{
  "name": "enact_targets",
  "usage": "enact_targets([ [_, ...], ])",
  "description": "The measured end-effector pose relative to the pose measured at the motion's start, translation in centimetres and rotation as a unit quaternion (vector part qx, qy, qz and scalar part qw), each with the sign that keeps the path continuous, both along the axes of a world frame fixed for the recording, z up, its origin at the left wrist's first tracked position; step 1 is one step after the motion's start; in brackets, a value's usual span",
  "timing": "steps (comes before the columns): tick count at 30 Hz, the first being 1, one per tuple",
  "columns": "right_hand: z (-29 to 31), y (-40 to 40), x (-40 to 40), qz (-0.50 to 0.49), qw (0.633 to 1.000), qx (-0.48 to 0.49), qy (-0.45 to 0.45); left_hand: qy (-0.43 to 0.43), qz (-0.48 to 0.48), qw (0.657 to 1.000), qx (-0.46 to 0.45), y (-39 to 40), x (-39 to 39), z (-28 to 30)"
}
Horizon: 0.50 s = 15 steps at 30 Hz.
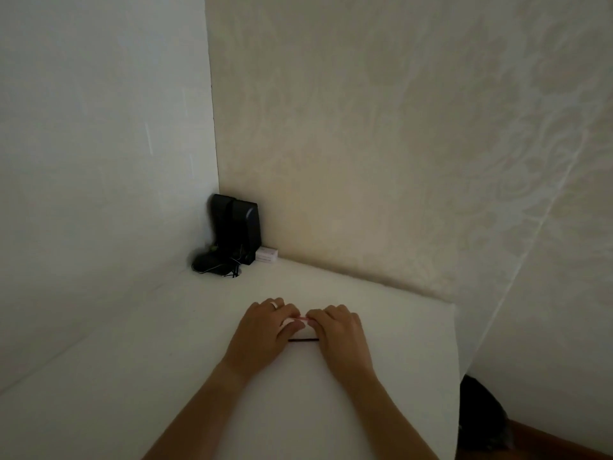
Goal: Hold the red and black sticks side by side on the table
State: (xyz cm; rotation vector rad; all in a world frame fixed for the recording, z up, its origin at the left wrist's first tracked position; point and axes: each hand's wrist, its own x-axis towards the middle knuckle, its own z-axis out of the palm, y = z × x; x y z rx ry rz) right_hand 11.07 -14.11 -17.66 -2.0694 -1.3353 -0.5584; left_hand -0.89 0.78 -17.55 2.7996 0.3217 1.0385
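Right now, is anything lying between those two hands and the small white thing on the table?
Nothing visible does. The left hand and right hand both already rest on the small white object, fingers curled over it, on the white table.

Small white object [300, 328] mostly hidden under my left hand [265, 330] and right hand [341, 330]; identity unclear. Thin dark strip [303, 340] at its near edge, ends covered. My fingertips concealed. Forearms cut by bottom edge. Dark shape [481, 416] beyond table [132, 376] edge indistinct.
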Motion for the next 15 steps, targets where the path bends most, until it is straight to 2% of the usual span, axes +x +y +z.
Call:
enact_targets([
  [7,-0.24,0.34,-0.09,0.037,0.999,0.029,0.023,0.003,0.057,0.998,0.011,-0.43,-0.17,0.34],
  [15,-0.36,0.29,-0.01,0.04,0.999,0.034,0.008,0.001,0.082,0.996,0.042,-0.51,-0.34,0.31],
])
